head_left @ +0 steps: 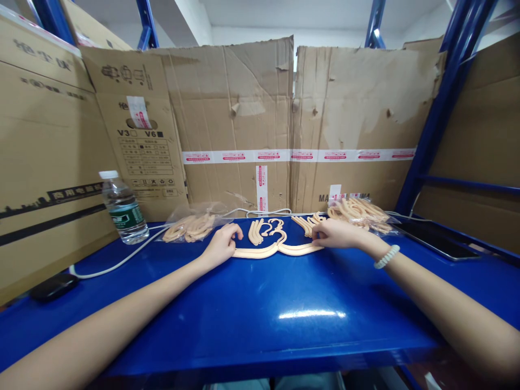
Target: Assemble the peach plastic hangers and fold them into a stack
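A beige clothes hanger (255,253) lies on the blue table, its hook up and its two curved arms spread to the sides. At the hanger's left end is my left hand (221,248), fingers curled in around the tip. My right hand (339,234), with a pale beaded bracelet on the wrist, pinches the right end; its fingertips are partly hidden. Just behind the hanger lie a stack of loose hanger arms (255,232) and several loose hooks (276,223). More beige arm pieces (303,225) lie beside my right hand, which covers some of them.
Clear plastic bags of beige parts lie at the back left (190,226) and back right (361,214). A water bottle (124,211), a white cable (117,266) and a black device (54,286) are on the left. A dark tablet (439,239) lies right. Cardboard (235,124) walls the back.
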A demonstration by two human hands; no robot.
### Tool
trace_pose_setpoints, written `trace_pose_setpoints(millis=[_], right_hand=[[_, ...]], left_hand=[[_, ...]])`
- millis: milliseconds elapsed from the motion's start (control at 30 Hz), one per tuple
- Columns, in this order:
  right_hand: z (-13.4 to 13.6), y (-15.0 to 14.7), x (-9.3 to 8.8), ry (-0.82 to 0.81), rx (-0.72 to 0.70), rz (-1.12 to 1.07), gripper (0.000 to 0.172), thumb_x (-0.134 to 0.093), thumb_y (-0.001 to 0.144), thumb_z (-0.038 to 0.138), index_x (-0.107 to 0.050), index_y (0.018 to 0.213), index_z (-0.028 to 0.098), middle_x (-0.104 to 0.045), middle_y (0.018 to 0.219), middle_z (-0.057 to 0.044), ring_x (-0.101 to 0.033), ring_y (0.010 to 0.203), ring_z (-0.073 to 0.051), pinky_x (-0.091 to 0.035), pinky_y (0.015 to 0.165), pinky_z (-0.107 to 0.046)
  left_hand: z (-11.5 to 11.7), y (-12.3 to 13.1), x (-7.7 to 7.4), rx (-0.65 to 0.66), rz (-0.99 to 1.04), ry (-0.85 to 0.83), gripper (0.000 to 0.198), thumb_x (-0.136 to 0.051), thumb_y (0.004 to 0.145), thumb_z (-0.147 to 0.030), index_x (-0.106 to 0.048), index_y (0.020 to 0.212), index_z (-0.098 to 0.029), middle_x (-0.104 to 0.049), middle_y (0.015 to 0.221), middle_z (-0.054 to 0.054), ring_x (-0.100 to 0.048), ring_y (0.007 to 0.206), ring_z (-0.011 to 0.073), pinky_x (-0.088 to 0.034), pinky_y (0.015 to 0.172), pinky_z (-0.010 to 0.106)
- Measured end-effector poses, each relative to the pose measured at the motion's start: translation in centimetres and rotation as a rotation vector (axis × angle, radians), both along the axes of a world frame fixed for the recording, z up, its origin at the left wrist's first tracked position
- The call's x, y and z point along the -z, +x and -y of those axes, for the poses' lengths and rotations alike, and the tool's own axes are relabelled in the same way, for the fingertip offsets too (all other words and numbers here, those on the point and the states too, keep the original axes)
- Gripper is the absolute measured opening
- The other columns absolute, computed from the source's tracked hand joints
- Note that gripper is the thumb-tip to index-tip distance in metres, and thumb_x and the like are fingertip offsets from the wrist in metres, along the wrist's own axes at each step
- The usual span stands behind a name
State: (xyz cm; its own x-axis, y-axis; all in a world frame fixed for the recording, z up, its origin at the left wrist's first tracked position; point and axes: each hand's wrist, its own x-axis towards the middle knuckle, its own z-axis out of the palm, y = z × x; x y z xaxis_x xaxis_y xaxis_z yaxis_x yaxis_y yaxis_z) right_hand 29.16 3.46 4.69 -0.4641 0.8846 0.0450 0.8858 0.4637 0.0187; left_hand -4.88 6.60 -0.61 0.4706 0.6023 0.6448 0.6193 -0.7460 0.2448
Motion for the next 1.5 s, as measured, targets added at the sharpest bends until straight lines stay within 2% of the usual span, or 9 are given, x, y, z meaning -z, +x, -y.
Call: trace_pose_setpoints(millis=[367, 600, 800, 1200, 1367, 1500], right_hand=[[0.1, -0.2, -0.2, -0.021, 0.011, 0.005, 0.018, -0.056, 0.079, 0.027, -0.069, 0.088, 0.017, -0.069, 0.08, -0.006, -0.061, 0.068, -0.018, -0.037, 0.054, -0.024], [0.4, -0.4, -0.5, -0.03, 0.034, 0.014, 0.016, -0.057, 0.078, 0.025, -0.069, 0.085, 0.017, -0.068, 0.079, -0.006, -0.06, 0.067, -0.018, -0.036, 0.054, -0.024], [0.4, -0.5, -0.6, -0.034, 0.019, 0.006, 0.014, -0.056, 0.078, 0.023, -0.068, 0.082, 0.017, -0.068, 0.077, -0.005, -0.06, 0.066, -0.018, -0.035, 0.053, -0.024], [0.4, -0.4, -0.6, -0.034, 0.019, 0.016, 0.017, -0.055, 0.078, 0.025, -0.068, 0.083, 0.017, -0.068, 0.077, -0.005, -0.06, 0.066, -0.018, -0.035, 0.053, -0.024], [0.0, 0.0, -0.6, -0.013, 0.03, 0.001, 0.017, -0.055, 0.077, 0.023, -0.068, 0.085, 0.016, -0.068, 0.079, -0.006, -0.061, 0.067, -0.018, -0.035, 0.053, -0.024], [-0.5, 0.8, -0.5, 0.017, 0.052, -0.024, 0.019, -0.054, 0.08, 0.029, -0.068, 0.082, 0.017, -0.068, 0.077, -0.006, -0.061, 0.067, -0.019, -0.036, 0.054, -0.024]], left_hand=[[0.1, 0.1, 0.0, 0.055, -0.003, -0.01, 0.036, -0.033, 0.051, 0.007, -0.052, 0.07, -0.018, -0.056, 0.076, 0.001, -0.049, 0.07, 0.0141, -0.04, 0.065, 0.025], [0.4, 0.2, -0.3, 0.031, -0.012, 0.011, 0.026, -0.039, 0.062, 0.003, -0.052, 0.071, -0.018, -0.055, 0.073, 0.001, -0.049, 0.07, 0.0146, -0.04, 0.065, 0.025], [0.6, 0.4, -0.5, -0.008, 0.01, 0.008, 0.021, -0.044, 0.062, -0.001, -0.05, 0.072, -0.018, -0.051, 0.071, -0.001, -0.049, 0.068, 0.0143, -0.04, 0.064, 0.025], [0.6, 0.4, -0.4, -0.022, 0.019, -0.028, 0.023, -0.04, 0.062, -0.001, -0.053, 0.074, -0.017, -0.041, 0.065, -0.004, -0.043, 0.058, 0.0113, -0.035, 0.056, 0.022], [0.7, 0.4, -0.5, -0.044, 0.007, -0.02, 0.024, -0.041, 0.06, -0.002, -0.053, 0.074, -0.018, -0.041, 0.064, -0.004, -0.043, 0.057, 0.0117, -0.034, 0.056, 0.023], [0.8, 0.4, -0.5, -0.048, -0.004, -0.015, 0.025, -0.041, 0.058, -0.002, -0.052, 0.074, -0.018, -0.043, 0.064, -0.004, -0.043, 0.057, 0.0116, -0.034, 0.055, 0.023]])
